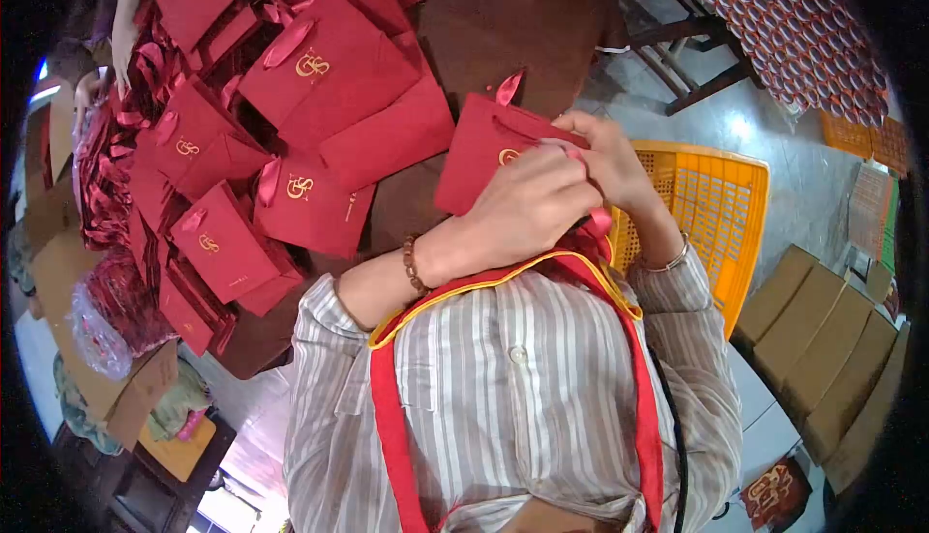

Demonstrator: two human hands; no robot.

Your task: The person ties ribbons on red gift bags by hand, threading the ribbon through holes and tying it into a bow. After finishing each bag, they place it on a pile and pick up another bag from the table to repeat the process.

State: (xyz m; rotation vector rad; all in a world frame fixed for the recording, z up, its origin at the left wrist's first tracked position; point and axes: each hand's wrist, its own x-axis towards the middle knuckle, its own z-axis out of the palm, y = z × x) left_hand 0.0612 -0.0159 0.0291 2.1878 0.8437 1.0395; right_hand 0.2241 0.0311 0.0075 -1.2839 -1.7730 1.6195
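Holding red bag (467, 151) close to striped shirt (518, 378) with right hand (612, 161) at its upper edge, probably for steadiness; crossing its front with curled left hand (532, 194), beside pink ribbon (600, 220) (can't tell left grip past knuckles).

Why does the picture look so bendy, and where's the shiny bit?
Head view: bulging edges and black corners, probably a very wide lens; head view: white glare on the grey floor; head view: no bright glare on the held red bag.
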